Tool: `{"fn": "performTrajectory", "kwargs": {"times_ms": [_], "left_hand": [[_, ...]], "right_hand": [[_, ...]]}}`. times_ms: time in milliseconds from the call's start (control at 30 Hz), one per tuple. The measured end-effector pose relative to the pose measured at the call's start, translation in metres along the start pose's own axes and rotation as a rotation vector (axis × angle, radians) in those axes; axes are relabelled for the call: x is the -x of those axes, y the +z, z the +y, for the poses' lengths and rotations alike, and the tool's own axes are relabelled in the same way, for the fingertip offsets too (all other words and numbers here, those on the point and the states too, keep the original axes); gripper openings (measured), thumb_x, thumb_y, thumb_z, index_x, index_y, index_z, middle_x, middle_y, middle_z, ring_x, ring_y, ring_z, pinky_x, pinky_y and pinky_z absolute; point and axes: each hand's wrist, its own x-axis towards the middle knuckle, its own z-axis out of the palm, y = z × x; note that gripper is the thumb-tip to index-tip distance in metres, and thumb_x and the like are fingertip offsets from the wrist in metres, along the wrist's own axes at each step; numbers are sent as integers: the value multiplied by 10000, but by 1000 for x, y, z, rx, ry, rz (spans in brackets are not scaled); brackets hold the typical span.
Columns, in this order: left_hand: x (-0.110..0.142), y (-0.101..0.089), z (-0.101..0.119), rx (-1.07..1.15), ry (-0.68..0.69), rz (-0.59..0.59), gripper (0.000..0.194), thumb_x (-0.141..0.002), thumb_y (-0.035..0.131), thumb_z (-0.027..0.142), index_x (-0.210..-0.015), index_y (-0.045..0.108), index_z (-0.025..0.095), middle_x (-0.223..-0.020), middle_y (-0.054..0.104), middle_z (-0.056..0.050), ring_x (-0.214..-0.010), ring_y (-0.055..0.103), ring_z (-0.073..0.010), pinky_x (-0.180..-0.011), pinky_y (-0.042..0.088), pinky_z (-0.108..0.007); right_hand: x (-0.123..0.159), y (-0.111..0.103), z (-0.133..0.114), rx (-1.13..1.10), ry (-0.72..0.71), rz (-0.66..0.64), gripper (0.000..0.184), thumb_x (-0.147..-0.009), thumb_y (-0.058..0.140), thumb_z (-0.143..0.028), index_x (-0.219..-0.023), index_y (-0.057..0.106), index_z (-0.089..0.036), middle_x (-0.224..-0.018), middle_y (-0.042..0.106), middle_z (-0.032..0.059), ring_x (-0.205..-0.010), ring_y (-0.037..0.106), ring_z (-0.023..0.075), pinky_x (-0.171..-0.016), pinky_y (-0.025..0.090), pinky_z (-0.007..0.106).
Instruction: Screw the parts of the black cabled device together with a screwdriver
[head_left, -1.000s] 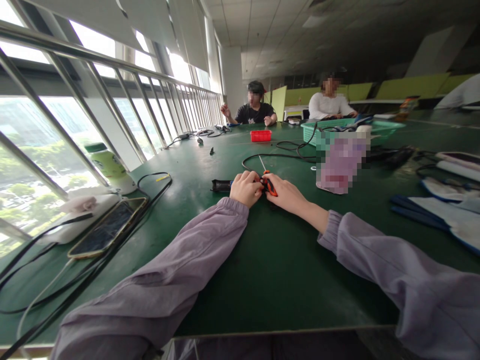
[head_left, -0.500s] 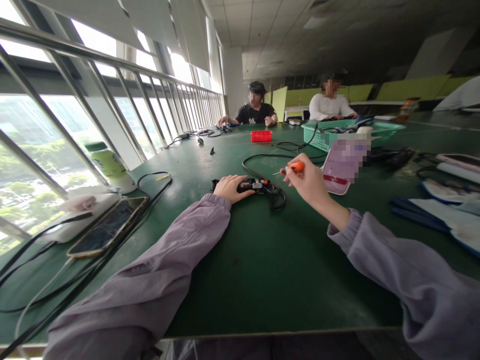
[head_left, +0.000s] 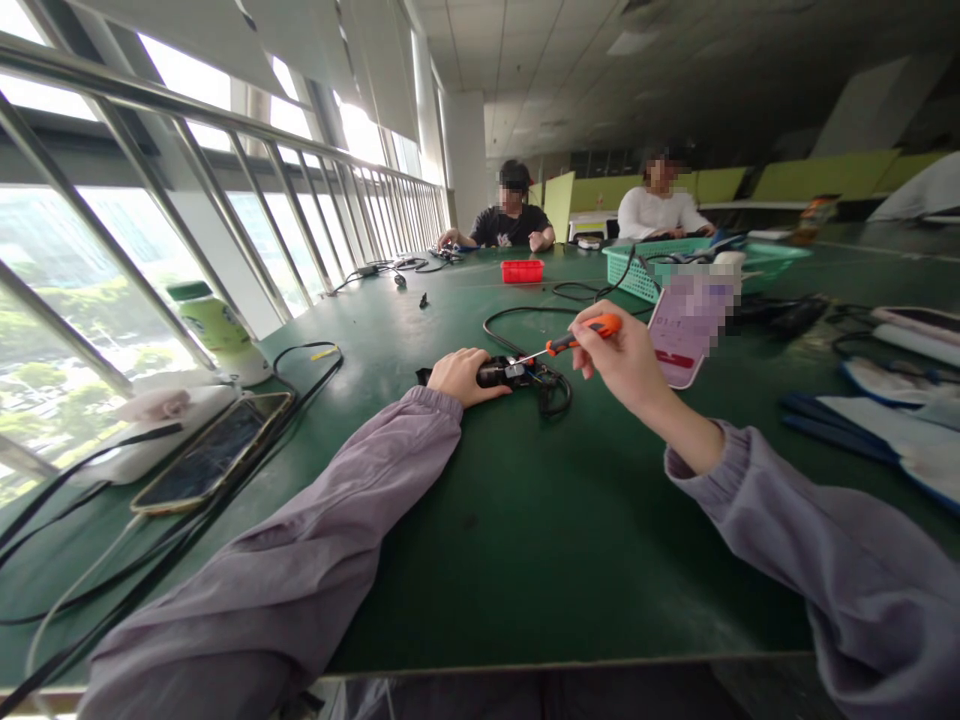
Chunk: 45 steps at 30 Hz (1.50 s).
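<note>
My left hand [head_left: 459, 374] lies over a small black device [head_left: 504, 373] on the green table [head_left: 540, 520], fingers curled on it and holding it down. A black cable [head_left: 551, 392] runs from the device and loops beside it. My right hand [head_left: 619, 358] is raised a little above the table and grips an orange-handled screwdriver [head_left: 579, 337]. The screwdriver's thin metal shaft slants down and left, with its tip at the device. Both arms wear pale purple sleeves.
A phone [head_left: 214, 452] and cables lie at the left by a green-capped bottle [head_left: 217, 331] and the window railing. A blurred card [head_left: 686, 325], a green basket [head_left: 660, 268] and a red tray [head_left: 522, 270] stand beyond. Gloves [head_left: 892, 420] lie right. Two people sit at the far end.
My hands were together on the device a second ago. My right hand lifted away with the screwdriver and now points its tip down at the device; my left hand stays on it.
</note>
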Motion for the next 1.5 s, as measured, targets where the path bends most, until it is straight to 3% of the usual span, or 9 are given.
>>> {"fn": "performTrajectory", "kwargs": {"times_ms": [767, 933, 1067, 1133, 1200, 1267, 1367, 1433, 1500], "left_hand": [[1, 1, -1, 39, -12, -16, 533, -702, 555, 658, -975, 604, 202, -966, 642, -58, -937, 603, -241, -768, 476, -320], [1, 2, -1, 46, 19, -6, 529, -710, 561, 640, -1000, 602, 199, -979, 639, -61, -935, 602, -239, -777, 475, -322], [0, 2, -2, 51, 49, -1, 502, -732, 553, 608, -1005, 605, 191, -961, 638, -61, -928, 603, -235, -787, 474, -325], [0, 3, -2, 55, 55, 0, 503, -736, 547, 608, -1002, 608, 185, -958, 638, -64, -923, 603, -235, -789, 475, -329], [0, 3, -3, 63, 57, 5, 511, -739, 535, 616, -1002, 606, 184, -965, 637, -65, -918, 603, -232, -785, 476, -329], [0, 4, -4, 73, 55, 10, 520, -738, 526, 631, -998, 606, 188, -969, 636, -63, -914, 604, -228, -780, 478, -327], [-1, 5, -5, 84, 56, 10, 528, -734, 523, 644, -990, 610, 190, -962, 634, -63, -914, 603, -228, -780, 478, -325], [-1, 5, -3, 88, 53, 9, 522, -738, 524, 636, -993, 613, 190, -959, 634, -63, -918, 601, -228, -788, 477, -326], [0, 4, -1, 91, 42, 6, 511, -741, 528, 625, -999, 613, 192, -960, 635, -61, -922, 600, -227, -799, 477, -327]], "right_hand": [[1, 0, 0, -24, 65, -34, 216, -787, 580, -400, -789, 523, -192, -494, 547, -56, -403, 522, 96, -420, 423, 217], [0, 0, 0, 29, 84, -22, 317, -807, 515, -510, -737, 518, -201, -456, 499, -56, -352, 443, 90, -375, 336, 220], [-18, 1, -4, 247, 31, 44, 415, -870, 390, -502, -628, 541, -201, -414, 372, -56, -376, 373, 87, -413, 285, 230], [-34, 2, -9, 324, 16, 0, 315, -856, 447, -395, -638, 558, -198, -455, 400, -47, -413, 389, 91, -447, 300, 238], [-52, 2, -17, 361, 7, -33, 60, -775, 562, -262, -748, 557, -209, -500, 443, -57, -441, 406, 92, -468, 316, 238], [-68, 2, -28, 425, -31, -110, 143, -688, 635, -180, -797, 549, -213, -547, 501, -50, -463, 427, 93, -476, 329, 241], [-86, 2, -45, 578, -74, -332, 112, -651, 646, -141, -712, 574, -201, -593, 553, -18, -463, 458, 91, -473, 346, 253], [-96, 3, -50, 662, -33, -411, 72, -664, 659, -171, -665, 591, -197, -525, 522, -13, -465, 487, 110, -479, 353, 265], [-104, 5, -50, 702, -37, -422, 190, -675, 685, -245, -546, 558, -186, -437, 446, -4, -499, 517, 139, -498, 366, 279]]}}
